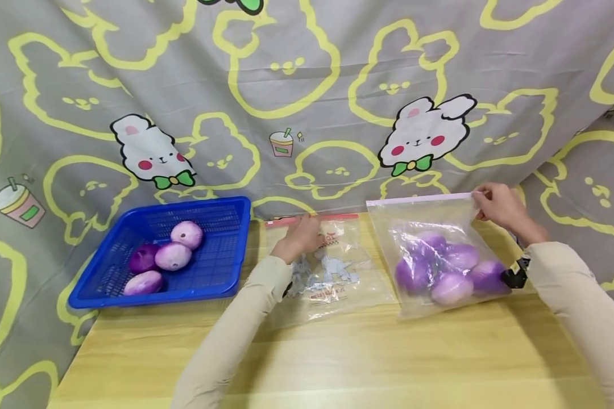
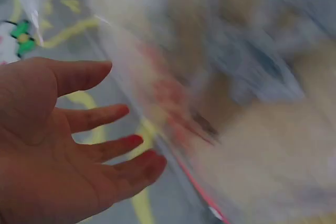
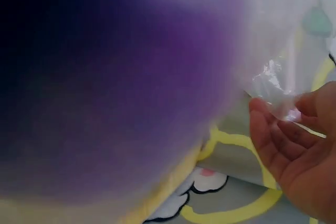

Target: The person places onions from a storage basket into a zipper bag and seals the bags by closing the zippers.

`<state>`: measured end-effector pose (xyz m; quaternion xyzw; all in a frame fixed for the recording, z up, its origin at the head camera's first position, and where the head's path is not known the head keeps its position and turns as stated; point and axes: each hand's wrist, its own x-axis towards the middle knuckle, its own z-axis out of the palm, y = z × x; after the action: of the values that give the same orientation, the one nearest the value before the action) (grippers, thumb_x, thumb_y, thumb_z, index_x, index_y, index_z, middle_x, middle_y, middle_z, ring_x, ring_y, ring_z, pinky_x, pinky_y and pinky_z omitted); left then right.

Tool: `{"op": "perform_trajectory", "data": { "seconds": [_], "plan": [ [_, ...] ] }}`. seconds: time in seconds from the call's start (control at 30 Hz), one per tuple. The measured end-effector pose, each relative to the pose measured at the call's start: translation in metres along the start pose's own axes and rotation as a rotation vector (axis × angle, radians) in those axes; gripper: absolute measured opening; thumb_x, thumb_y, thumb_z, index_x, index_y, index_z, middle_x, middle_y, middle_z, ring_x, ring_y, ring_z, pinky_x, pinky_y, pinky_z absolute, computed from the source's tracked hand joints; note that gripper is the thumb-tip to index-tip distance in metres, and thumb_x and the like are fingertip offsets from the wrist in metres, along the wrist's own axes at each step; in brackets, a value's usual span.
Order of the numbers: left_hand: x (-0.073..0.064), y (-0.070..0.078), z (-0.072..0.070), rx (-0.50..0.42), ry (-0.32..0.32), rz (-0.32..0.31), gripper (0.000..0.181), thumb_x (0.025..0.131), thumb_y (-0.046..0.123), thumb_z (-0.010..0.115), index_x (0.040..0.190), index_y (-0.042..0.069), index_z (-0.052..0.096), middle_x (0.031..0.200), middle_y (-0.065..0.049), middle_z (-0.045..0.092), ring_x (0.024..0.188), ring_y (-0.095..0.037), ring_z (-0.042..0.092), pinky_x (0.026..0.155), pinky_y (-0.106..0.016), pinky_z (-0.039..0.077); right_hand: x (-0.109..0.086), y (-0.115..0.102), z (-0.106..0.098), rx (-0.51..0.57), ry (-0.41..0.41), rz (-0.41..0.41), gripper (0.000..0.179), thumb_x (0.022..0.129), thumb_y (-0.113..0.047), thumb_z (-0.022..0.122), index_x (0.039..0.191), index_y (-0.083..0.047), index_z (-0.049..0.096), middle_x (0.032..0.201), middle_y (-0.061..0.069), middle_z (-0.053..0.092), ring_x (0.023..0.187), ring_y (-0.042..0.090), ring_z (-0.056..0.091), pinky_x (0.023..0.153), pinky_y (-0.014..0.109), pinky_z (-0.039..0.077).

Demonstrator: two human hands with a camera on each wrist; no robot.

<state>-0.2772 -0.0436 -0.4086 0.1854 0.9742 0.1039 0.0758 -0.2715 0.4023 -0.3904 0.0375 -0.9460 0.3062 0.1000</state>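
Note:
A clear zip bag [image 1: 384, 238] full of several purple onions [image 1: 460, 258] stands on the right, its pale pink zip strip uppermost. My right hand [image 1: 506, 210] pinches the right top corner of this bag; the right wrist view shows thumb and fingers on the clear plastic [image 3: 273, 90], beside a large purple blur. Left of it lies a second clear zip bag [image 1: 370, 292] with a red zip strip and red print. Over that bag's upper part is my left hand [image 1: 301, 237]. In the left wrist view its fingers are spread and relaxed beside the plastic, holding nothing.
A blue mesh basket [image 1: 196, 292] with several purple onions [image 1: 173, 257] stands at the left. Pale blue-grey shapes [image 1: 332, 267] show at the red-strip bag. The wooden table [image 1: 327, 363] runs in front, and a patterned grey cloth [image 1: 307, 113] hangs behind.

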Motion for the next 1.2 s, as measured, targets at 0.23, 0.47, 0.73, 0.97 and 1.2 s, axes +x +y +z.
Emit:
{"op": "perform_trajectory", "data": {
  "seconds": [0.23, 0.47, 0.73, 0.97, 1.2],
  "plan": [
    [-0.002, -0.024, 0.01, 0.046, -0.042, -0.144, 0.019, 0.098, 0.018, 0.055, 0.11, 0.009, 0.067, 0.129, -0.018, 0.055, 0.115, -0.036, 0.055, 0.092, -0.052, 0.049, -0.007, -0.003, 0.002, -0.197, -0.093, -0.042, 0.046, 0.105, -0.023, 0.039, 0.129, 0.015, 0.05, 0.103, 0.037, 0.063, 0.091, 0.053, 0.063, 0.078, 0.057, 0.047],
    [-0.005, -0.042, 0.004, 0.119, 0.01, -0.188, 0.039, 0.102, 0.023, 0.053, 0.136, 0.004, 0.054, 0.131, -0.021, 0.058, 0.121, -0.042, 0.053, 0.095, -0.057, 0.046, -0.02, -0.061, -0.006, -0.224, -0.073, -0.135, 0.056, 0.104, -0.024, 0.048, 0.145, 0.011, 0.035, 0.138, 0.042, 0.041, 0.122, 0.062, 0.039, 0.101, 0.071, 0.03],
    [-0.009, -0.048, 0.0, 0.154, 0.029, -0.163, 0.033, 0.096, 0.015, 0.049, 0.121, -0.001, 0.064, 0.123, -0.022, 0.062, 0.116, -0.042, 0.053, 0.094, -0.054, 0.047, -0.051, -0.139, 0.003, -0.157, -0.053, -0.328, 0.049, 0.101, -0.018, 0.057, 0.142, 0.005, 0.045, 0.141, 0.031, 0.047, 0.129, 0.053, 0.041, 0.106, 0.066, 0.03],
    [-0.012, -0.059, 0.006, 0.239, 0.118, -0.102, 0.015, 0.092, 0.014, 0.059, 0.089, 0.006, 0.071, 0.107, -0.022, 0.065, 0.101, -0.04, 0.059, 0.08, -0.052, 0.053, -0.061, -0.162, 0.036, -0.115, -0.072, -0.468, 0.042, 0.097, -0.011, 0.061, 0.135, 0.005, 0.052, 0.134, 0.028, 0.056, 0.127, 0.046, 0.048, 0.108, 0.059, 0.034],
    [-0.022, -0.055, -0.012, 0.136, 0.062, -0.106, 0.01, 0.09, 0.007, 0.061, 0.093, 0.003, 0.07, 0.103, -0.02, 0.069, 0.094, -0.038, 0.067, 0.076, -0.052, 0.055, -0.064, -0.176, 0.076, -0.122, -0.146, -0.535, 0.036, 0.097, -0.012, 0.061, 0.128, 0.005, 0.058, 0.129, 0.026, 0.06, 0.124, 0.044, 0.052, 0.107, 0.056, 0.038]
  ]
}}
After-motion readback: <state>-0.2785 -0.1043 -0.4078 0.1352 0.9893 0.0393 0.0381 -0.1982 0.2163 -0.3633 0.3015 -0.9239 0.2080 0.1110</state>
